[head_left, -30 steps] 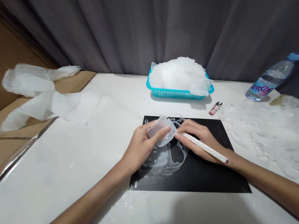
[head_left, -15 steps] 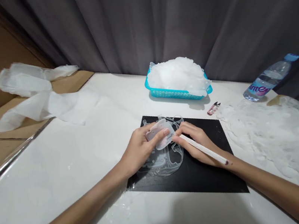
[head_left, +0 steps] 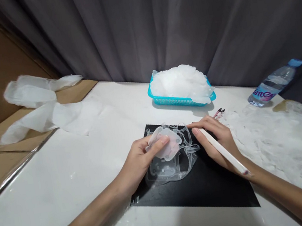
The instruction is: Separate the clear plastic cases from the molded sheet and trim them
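Note:
My left hand [head_left: 146,152] pinches a thin translucent rounded plate [head_left: 165,152] with small holes, thumb on top and fingers beneath. Under it, a larger clear plastic sheet [head_left: 164,168] with raised shapes, and curled clear offcuts [head_left: 188,160], lie on a black mat [head_left: 208,188]. My right hand [head_left: 214,133] is closed round a slim white pen-shaped tool [head_left: 224,151], its dark end toward my wrist; the working tip is hidden by the fingers. This hand hovers just right of the offcuts, apart from the plate.
A turquoise basket [head_left: 180,102] heaped with white pieces stands at the back. Small pink-handled snips [head_left: 219,112] lie behind my right hand. A water bottle [head_left: 273,86] leans at right, near a spread translucent pile [head_left: 284,141]. Cardboard [head_left: 35,127] with white sheets [head_left: 30,92] is at left.
My right hand with the white tool has moved right, away from the plate. The plate in my left hand is now more uncovered. The view has tilted up slightly.

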`<move>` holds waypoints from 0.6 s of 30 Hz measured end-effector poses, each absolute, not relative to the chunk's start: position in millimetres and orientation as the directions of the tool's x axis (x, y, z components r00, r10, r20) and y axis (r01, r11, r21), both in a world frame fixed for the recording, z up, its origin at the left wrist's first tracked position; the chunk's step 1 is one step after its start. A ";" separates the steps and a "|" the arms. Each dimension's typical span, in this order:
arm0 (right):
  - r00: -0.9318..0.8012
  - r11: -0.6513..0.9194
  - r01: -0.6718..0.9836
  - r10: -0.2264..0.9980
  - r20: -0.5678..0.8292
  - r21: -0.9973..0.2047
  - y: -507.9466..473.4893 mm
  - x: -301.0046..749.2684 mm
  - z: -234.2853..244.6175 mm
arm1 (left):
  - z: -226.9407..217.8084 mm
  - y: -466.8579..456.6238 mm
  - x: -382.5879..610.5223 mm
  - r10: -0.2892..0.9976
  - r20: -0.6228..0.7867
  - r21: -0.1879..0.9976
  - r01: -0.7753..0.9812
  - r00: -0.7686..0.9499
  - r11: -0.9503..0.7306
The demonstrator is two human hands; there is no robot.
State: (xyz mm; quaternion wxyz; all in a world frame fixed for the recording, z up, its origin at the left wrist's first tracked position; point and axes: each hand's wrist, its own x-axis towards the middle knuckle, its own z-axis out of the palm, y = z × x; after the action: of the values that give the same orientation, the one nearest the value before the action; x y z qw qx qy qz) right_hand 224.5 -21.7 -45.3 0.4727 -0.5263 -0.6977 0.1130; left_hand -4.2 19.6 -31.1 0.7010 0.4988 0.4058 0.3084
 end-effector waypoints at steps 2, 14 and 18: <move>-0.036 0.443 0.583 0.851 0.523 -0.681 -28.2 218.8 -41.4 | -30.7 19.6 -5.0 0.828 -0.263 0.948 -0.024 0.495 0.316; 0.044 0.423 0.552 0.845 0.532 -0.718 -31.9 211.8 -29.4 | -25.9 26.2 -7.5 0.841 -0.128 0.965 -0.129 0.526 0.228; 0.295 0.318 0.629 0.747 0.596 -0.710 -21.4 240.1 -14.9 | -17.0 35.1 -14.0 0.799 -0.127 0.862 -0.333 0.588 0.383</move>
State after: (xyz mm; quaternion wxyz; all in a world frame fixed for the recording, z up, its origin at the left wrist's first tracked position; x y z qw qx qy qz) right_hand 240.1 -21.4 -14.9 0.5561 -0.5816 -0.5913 0.0532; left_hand -14.0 35.1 -17.0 0.7845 0.4227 0.2754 0.3606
